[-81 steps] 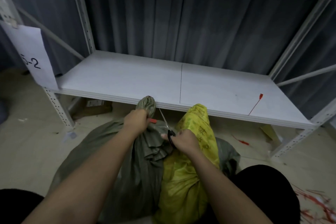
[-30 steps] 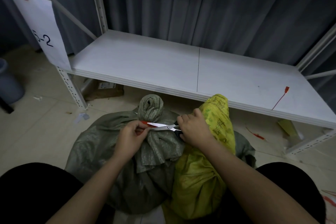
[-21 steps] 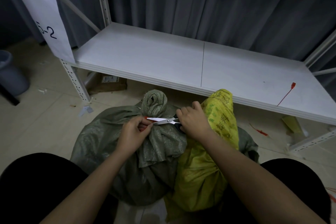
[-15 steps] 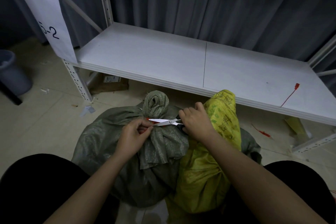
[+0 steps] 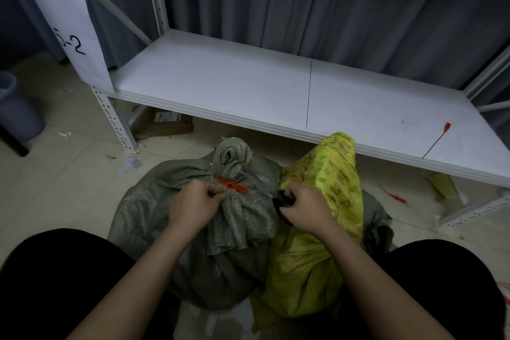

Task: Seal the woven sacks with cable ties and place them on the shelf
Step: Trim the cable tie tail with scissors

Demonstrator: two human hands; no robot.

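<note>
A grey-green woven sack (image 5: 171, 201) stands on the floor between my knees, its neck bunched and bound by a red cable tie (image 5: 231, 185). My left hand (image 5: 193, 207) pinches the tie at the neck's left side. My right hand (image 5: 306, 208) grips black-handled scissors (image 5: 278, 203), whose blurred blades point up-left toward the tie. A yellow printed sack (image 5: 325, 196) leans against the green one on the right. The white shelf board (image 5: 248, 85) lies just beyond the sacks, with a loose red cable tie (image 5: 436, 143) near its right front edge.
A paper label reading "5-2" (image 5: 69, 33) hangs on the shelf's left post. A grey bin (image 5: 16, 107) stands at far left. A cardboard box (image 5: 162, 124) lies under the shelf. Red tie offcuts (image 5: 394, 196) litter the floor at right. Dark curtains hang behind.
The scissors have drawn back to the right from the tie, and the tie's red band now shows on the neck. My left hand stays at the neck.
</note>
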